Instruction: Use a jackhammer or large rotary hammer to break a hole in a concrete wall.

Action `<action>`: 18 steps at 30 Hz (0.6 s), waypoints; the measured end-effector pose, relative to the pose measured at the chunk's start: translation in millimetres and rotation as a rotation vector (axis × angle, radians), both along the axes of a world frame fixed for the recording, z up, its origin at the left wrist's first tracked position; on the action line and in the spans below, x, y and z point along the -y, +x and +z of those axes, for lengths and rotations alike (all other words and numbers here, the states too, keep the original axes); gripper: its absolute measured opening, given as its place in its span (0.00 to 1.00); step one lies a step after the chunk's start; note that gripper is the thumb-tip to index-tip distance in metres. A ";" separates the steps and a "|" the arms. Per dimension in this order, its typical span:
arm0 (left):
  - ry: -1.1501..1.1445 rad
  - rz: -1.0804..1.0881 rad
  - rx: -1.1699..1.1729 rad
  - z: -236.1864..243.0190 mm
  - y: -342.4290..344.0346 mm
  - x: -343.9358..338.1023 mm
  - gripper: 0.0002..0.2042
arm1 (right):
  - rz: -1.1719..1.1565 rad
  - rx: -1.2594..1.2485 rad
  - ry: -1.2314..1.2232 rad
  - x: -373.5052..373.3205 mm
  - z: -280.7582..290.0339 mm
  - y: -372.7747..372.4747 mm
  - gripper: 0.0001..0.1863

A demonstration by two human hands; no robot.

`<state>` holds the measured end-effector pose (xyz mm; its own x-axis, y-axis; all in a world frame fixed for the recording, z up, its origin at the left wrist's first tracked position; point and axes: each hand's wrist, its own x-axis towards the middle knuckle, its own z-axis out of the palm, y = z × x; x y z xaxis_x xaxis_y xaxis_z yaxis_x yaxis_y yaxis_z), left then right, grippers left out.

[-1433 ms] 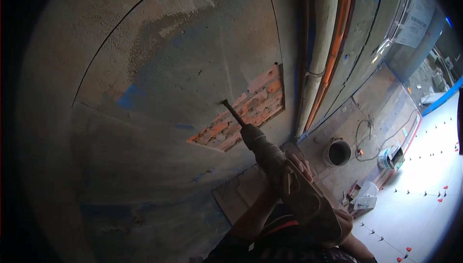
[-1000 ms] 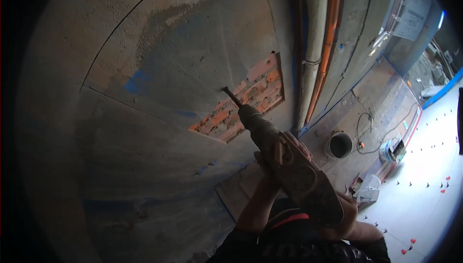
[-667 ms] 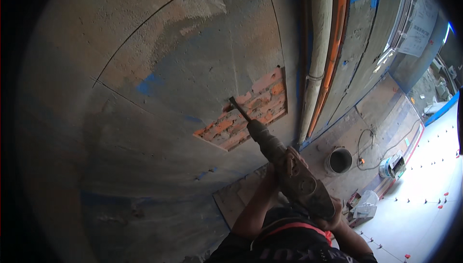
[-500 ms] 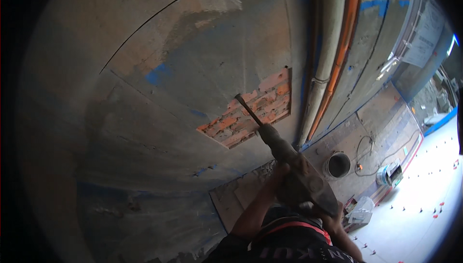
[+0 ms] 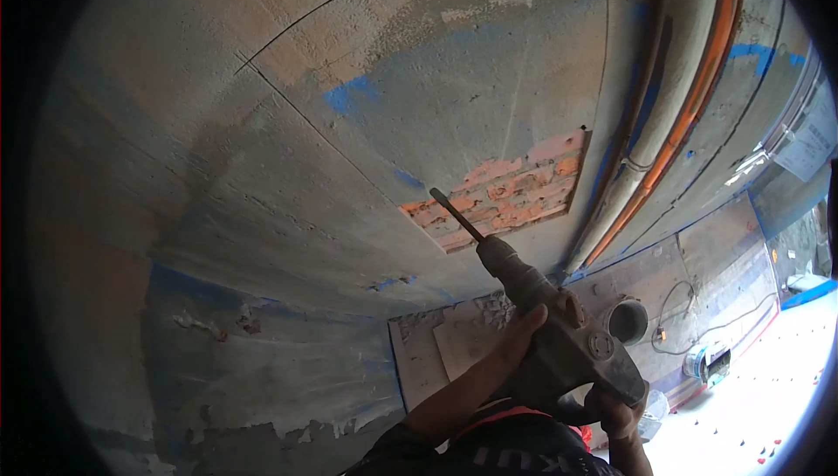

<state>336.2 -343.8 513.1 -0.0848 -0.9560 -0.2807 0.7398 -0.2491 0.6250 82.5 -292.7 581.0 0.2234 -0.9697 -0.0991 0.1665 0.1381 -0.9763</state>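
Observation:
Both my hands hold a dusty rotary hammer (image 5: 559,327) fitted with a long chisel bit (image 5: 458,215). Its body slants up and to the left. My left hand (image 5: 525,329) is closed round the body from the left side, behind the nose. At the rear handle, my right hand (image 5: 618,411) is wrapped round the grip; whether a finger presses the trigger is hidden. The chisel tip lies over the upper left edge of a patch of bared red brick (image 5: 511,195) in the grey plastered wall (image 5: 454,83). Contact between tip and wall is hard to tell.
A pale pipe (image 5: 650,148) and an orange pipe (image 5: 690,131) run down the wall on the right. Below stand a grey bucket (image 5: 628,320) and a white pail (image 5: 705,362). A cable (image 5: 663,310) curls on the floor boards. Rubble (image 5: 493,308) lies at the wall's foot.
My view has shifted, so the wall and pipes sit further right. The chisel tip has moved left along the brick patch's top edge, toward its left corner. Both hands keep their grip.

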 end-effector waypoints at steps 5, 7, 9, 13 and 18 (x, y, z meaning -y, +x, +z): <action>0.092 0.007 0.075 10.3 20.3 16.6 0.27 | 0.025 0.063 0.157 12.6 -8.4 18.6 0.16; 0.064 0.006 0.164 10.6 19.6 15.2 0.26 | -0.047 0.013 0.194 12.4 0.8 24.2 0.17; 0.084 0.016 0.188 3.9 15.1 13.3 0.26 | -0.106 0.059 0.168 7.6 -7.1 20.2 0.18; 0.071 0.035 0.154 11.5 13.6 16.7 0.27 | -0.067 0.162 0.231 14.3 -16.9 12.1 0.19; 0.098 -0.050 0.178 -8.6 19.8 13.5 0.38 | -0.045 0.149 0.174 15.1 -15.1 12.6 0.19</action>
